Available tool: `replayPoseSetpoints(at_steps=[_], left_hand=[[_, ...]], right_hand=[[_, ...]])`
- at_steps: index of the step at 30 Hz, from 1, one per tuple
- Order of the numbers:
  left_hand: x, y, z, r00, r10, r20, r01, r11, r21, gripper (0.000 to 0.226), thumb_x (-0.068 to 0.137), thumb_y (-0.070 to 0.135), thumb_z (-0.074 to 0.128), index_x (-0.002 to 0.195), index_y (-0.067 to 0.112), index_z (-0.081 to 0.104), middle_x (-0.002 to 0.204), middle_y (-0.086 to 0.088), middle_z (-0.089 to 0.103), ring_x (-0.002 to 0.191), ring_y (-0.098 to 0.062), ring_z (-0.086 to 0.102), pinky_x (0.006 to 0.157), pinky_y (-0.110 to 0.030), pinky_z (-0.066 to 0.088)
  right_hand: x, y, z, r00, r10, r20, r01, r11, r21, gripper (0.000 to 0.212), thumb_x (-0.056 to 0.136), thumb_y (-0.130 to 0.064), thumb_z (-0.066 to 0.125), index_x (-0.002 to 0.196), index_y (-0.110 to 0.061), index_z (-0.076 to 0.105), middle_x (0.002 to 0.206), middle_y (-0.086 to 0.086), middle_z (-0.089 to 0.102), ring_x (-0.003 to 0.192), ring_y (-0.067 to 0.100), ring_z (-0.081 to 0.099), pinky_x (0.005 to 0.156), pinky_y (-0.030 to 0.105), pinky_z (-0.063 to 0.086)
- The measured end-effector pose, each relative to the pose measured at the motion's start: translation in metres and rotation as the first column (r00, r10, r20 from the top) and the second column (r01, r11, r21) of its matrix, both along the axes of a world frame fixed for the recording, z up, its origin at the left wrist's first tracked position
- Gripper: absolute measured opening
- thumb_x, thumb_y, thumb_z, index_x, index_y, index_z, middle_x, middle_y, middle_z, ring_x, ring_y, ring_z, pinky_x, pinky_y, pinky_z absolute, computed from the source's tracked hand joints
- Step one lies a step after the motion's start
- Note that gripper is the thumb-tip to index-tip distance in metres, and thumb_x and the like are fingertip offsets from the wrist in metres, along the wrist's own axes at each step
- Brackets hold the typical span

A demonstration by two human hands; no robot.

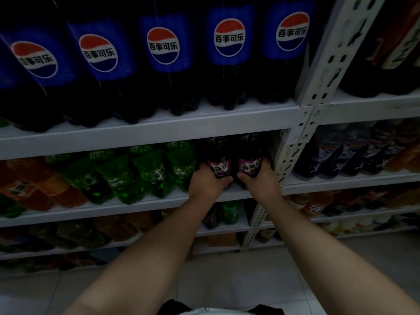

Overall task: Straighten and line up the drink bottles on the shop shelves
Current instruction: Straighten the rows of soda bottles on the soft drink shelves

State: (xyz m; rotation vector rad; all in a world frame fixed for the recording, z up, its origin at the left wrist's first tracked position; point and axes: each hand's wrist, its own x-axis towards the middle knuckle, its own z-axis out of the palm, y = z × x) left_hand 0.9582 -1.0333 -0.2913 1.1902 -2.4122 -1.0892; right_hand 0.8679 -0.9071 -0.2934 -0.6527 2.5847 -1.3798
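Left hand (208, 181): fingers curled round left purple bottle (218, 155), centre of frame. Right hand (261, 181): fingers curled round right purple bottle (249, 153), just beside the first. Both bottles stood on the middle shelf (136, 206), next to the post (286, 160). Green bottles (145, 173) to the left. Cola bottles (228, 53) across the upper frame.

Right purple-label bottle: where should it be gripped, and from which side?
Grip the right purple-label bottle at its labelled lower body, from the front, as the right hand does. The upper shelf sits close over its top, the post blocks its right and the left purple-label bottle crowds its left.
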Motion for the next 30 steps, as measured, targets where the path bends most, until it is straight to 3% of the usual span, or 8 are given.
replayPoseSetpoints(at_steps=[4,8,15,18,21,23,26,30], left_hand=[[0.004,0.005,-0.002,0.999,0.025,0.022,-0.024,0.998,-0.056,0.073,0.073,0.048,0.076,0.123,0.002,0.048,0.118,-0.016,0.061,0.104,-0.028,0.060,0.078,-0.031,0.052],[0.005,-0.001,0.001,0.999,-0.035,0.014,0.035,0.999,-0.017,0.071,0.077,0.043,0.076,0.126,0.001,0.046,0.123,-0.016,0.059,0.110,-0.027,0.058,0.083,-0.028,0.048],[0.013,-0.001,0.010,0.994,-0.096,0.044,0.096,0.995,0.002,0.063,0.077,0.038,0.075,0.123,0.004,0.050,0.120,-0.014,0.061,0.107,-0.027,0.059,0.078,-0.025,0.047],[0.038,-0.004,0.010,0.989,-0.135,0.067,0.140,0.988,-0.071,0.044,0.081,0.035,0.068,0.117,0.012,0.058,0.112,-0.010,0.065,0.103,-0.026,0.061,0.075,-0.024,0.046],[0.078,-0.016,0.004,1.000,-0.026,0.012,0.027,0.997,-0.076,0.042,0.085,0.031,0.064,0.123,0.015,0.060,0.115,-0.004,0.067,0.104,-0.023,0.062,0.085,-0.027,0.048],[0.103,-0.028,0.003,0.996,0.080,-0.041,-0.083,0.994,-0.065,0.038,0.085,0.028,0.065,0.121,0.015,0.061,0.112,-0.004,0.068,0.100,-0.022,0.062,0.084,-0.027,0.047],[0.123,-0.046,0.004,0.974,0.174,-0.146,-0.179,0.984,-0.024,0.038,0.086,0.023,0.066,0.121,0.008,0.061,0.113,-0.009,0.067,0.103,-0.026,0.061,0.086,-0.029,0.047],[0.121,-0.052,0.011,0.960,0.097,-0.263,-0.092,0.995,0.032,0.043,0.087,0.018,0.065,0.128,0.006,0.056,0.118,-0.011,0.065,0.108,-0.026,0.061,0.089,-0.026,0.047]], right_hand=[[0.003,-0.001,-0.002,1.000,-0.008,-0.002,0.008,1.000,-0.001,0.070,0.078,-0.026,0.076,0.134,-0.006,0.041,0.129,0.013,0.055,0.117,0.027,0.052,0.090,0.023,0.036],[0.008,-0.003,-0.001,0.999,-0.046,-0.015,0.046,0.999,0.000,0.068,0.078,-0.026,0.076,0.134,-0.006,0.041,0.128,0.014,0.056,0.116,0.028,0.053,0.086,0.022,0.033],[0.016,-0.005,0.004,0.997,-0.072,0.006,0.072,0.997,-0.011,0.069,0.078,-0.025,0.076,0.135,-0.007,0.042,0.131,0.013,0.055,0.118,0.026,0.052,0.089,0.021,0.033],[0.038,-0.002,0.005,0.982,-0.172,-0.078,0.166,0.983,-0.072,0.055,0.083,-0.021,0.068,0.132,-0.009,0.045,0.128,0.012,0.054,0.117,0.026,0.051,0.091,0.026,0.038],[0.078,-0.003,-0.005,0.937,-0.268,-0.224,0.260,0.963,-0.065,0.036,0.086,-0.016,0.060,0.121,-0.009,0.053,0.117,0.011,0.054,0.106,0.028,0.054,0.081,0.028,0.042],[0.098,-0.014,-0.006,0.962,-0.167,-0.215,0.168,0.986,-0.014,0.030,0.085,-0.014,0.060,0.114,-0.008,0.058,0.110,0.009,0.056,0.097,0.026,0.056,0.073,0.025,0.040],[0.115,-0.041,0.012,0.982,0.034,-0.185,-0.041,0.999,-0.033,0.030,0.087,-0.014,0.059,0.117,-0.008,0.059,0.109,0.007,0.058,0.096,0.023,0.059,0.076,0.029,0.047],[0.121,-0.077,0.049,0.928,0.155,-0.339,-0.187,0.980,-0.064,0.047,0.088,-0.015,0.055,0.134,-0.012,0.048,0.127,0.006,0.054,0.104,0.020,0.057,0.082,0.031,0.048]])
